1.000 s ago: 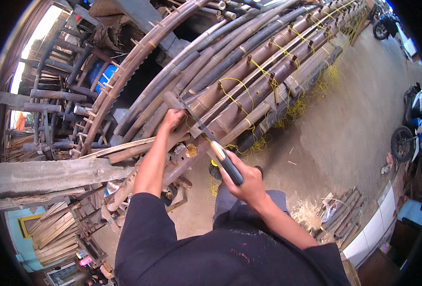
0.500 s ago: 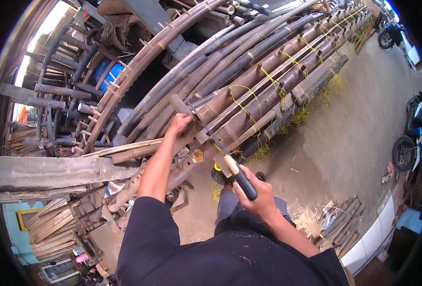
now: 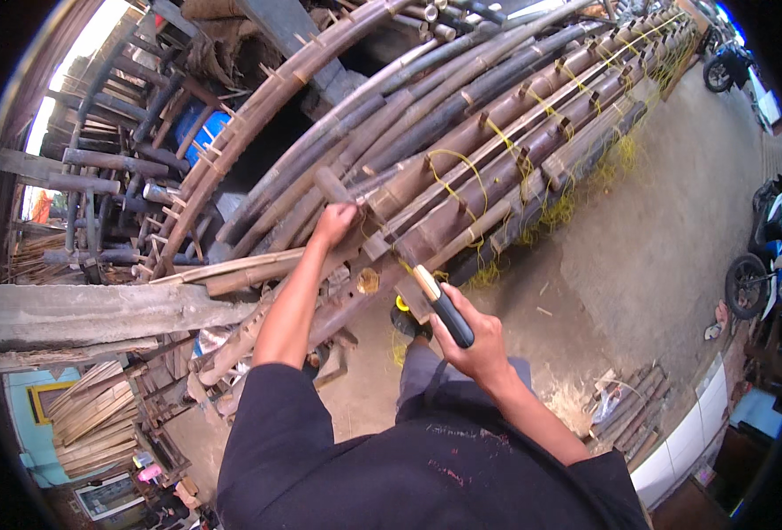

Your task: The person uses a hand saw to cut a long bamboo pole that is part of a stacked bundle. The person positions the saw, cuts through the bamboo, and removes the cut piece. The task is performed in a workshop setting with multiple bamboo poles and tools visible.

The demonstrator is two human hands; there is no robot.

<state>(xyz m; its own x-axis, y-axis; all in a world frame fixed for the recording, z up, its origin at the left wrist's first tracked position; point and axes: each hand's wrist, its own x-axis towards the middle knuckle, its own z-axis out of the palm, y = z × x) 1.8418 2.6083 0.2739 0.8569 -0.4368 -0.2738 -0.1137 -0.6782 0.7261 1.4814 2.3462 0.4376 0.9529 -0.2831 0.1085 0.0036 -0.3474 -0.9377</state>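
My left hand [image 3: 333, 224] is closed around a short brown wooden crosspiece [image 3: 329, 183] at the near ends of the long bamboo poles. In my right hand [image 3: 475, 343] is a tool with a black handle [image 3: 452, 320] and a tan wooden section [image 3: 428, 283]. Its narrow front end points up and left at the near end of a thick brown bamboo pole [image 3: 426, 234]; whether it touches cannot be made out. Below my left hand a cut bamboo end [image 3: 368, 281] shows pale wood. Yellow string [image 3: 457, 168] loops around pegs along the poles.
A curved bamboo piece with pegs [image 3: 219, 155] arches at left above a concrete ledge [image 3: 99, 318]. Split bamboo strips [image 3: 98, 411] are stacked lower left. Bamboo offcuts [image 3: 634, 411] lie on the concrete floor [image 3: 647, 256] at lower right. A motorbike wheel [image 3: 748, 285] stands at right.
My right hand and the black-handled tool have moved slightly, while my left hand stays at the crosspiece. The whole view has shifted a little.
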